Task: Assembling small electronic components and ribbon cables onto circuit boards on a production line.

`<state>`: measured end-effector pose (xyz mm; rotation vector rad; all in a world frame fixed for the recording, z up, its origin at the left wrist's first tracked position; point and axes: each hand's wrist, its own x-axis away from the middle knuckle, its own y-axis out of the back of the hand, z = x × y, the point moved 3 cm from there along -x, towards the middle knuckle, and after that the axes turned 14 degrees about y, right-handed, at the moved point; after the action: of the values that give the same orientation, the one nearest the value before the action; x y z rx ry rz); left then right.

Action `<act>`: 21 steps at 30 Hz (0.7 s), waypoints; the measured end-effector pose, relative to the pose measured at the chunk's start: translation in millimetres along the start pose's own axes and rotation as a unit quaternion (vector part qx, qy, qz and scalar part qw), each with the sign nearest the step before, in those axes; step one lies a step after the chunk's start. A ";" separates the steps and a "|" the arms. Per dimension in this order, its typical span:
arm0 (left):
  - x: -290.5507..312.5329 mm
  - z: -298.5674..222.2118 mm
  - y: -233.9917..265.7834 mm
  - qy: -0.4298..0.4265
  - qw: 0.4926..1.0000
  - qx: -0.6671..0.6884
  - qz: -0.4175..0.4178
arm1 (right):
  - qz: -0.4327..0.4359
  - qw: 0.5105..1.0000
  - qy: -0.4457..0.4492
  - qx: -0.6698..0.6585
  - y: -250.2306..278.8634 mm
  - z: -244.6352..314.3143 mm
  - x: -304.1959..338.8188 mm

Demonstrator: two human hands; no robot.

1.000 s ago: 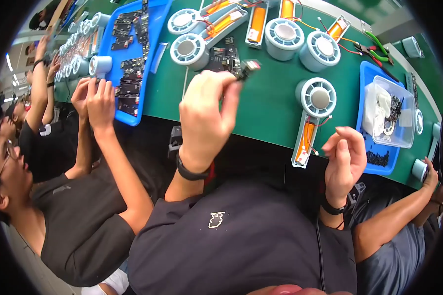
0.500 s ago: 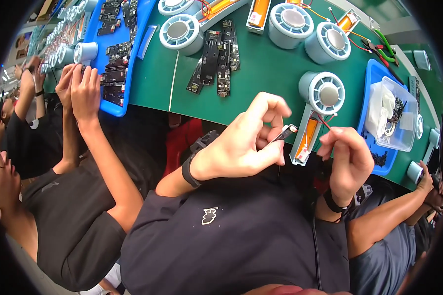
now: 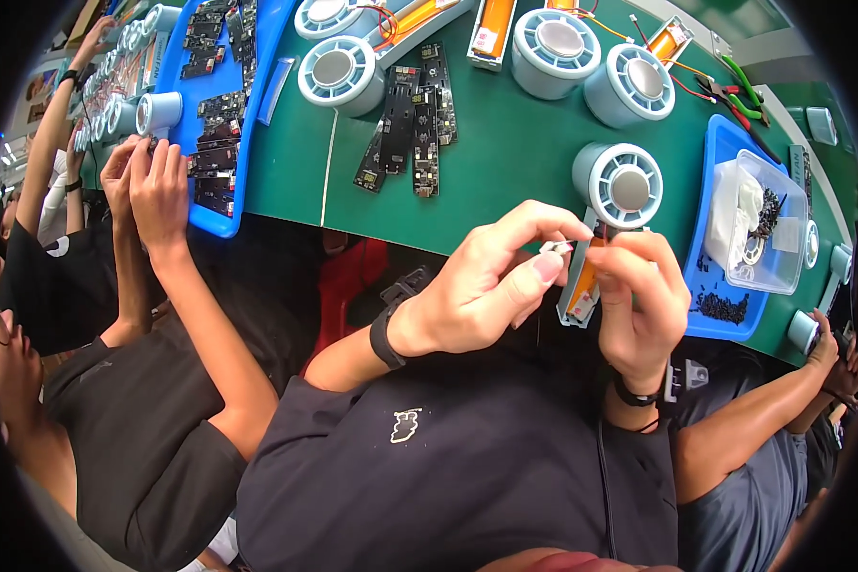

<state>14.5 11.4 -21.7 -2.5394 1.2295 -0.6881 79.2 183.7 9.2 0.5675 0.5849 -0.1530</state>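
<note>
My left hand (image 3: 491, 286) is closed in a pinch on a narrow black circuit board, mostly hidden by the fingers; its white connector end (image 3: 556, 248) shows between thumb and forefinger. My right hand (image 3: 643, 300) is closed beside it, thumb and fingertips pinching a thin wire lead whose end is hidden. Behind the fingers lies a pale blue device with a round slotted head (image 3: 629, 186) and an open handle (image 3: 576, 310) holding an orange battery (image 3: 584, 286). My right fingers partly cover that handle.
Loose black circuit boards (image 3: 412, 129) lie ahead on the green table (image 3: 286, 176). More pale blue devices (image 3: 556, 52) stand behind. At right, a blue tray (image 3: 734, 329) holds a clear box (image 3: 782, 272) and small black parts; pliers (image 3: 739, 91) lie beyond. A co-worker's hands (image 3: 157, 195) work beside the left blue tray (image 3: 221, 224).
My hands have come closer together. The left has moved slightly right with the board turned and more hidden; the right has moved left, over the battery handle.
</note>
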 end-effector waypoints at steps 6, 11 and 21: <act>-7.2 -0.3 -5.6 -0.003 0.997 0.072 -0.005 | -0.013 0.997 0.060 0.051 -12.3 -8.3 0.6; -7.6 3.8 -8.0 -0.023 0.999 0.023 0.001 | -0.015 0.986 0.119 0.114 -10.9 -5.9 -6.7; -10.9 2.1 -0.4 -0.017 0.999 -0.025 0.031 | 0.070 0.968 0.138 0.198 -6.8 4.0 -17.4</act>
<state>10.0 20.2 -26.7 -2.5299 1.3233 -0.6060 64.7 175.4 18.6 1.0270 0.7895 -0.0557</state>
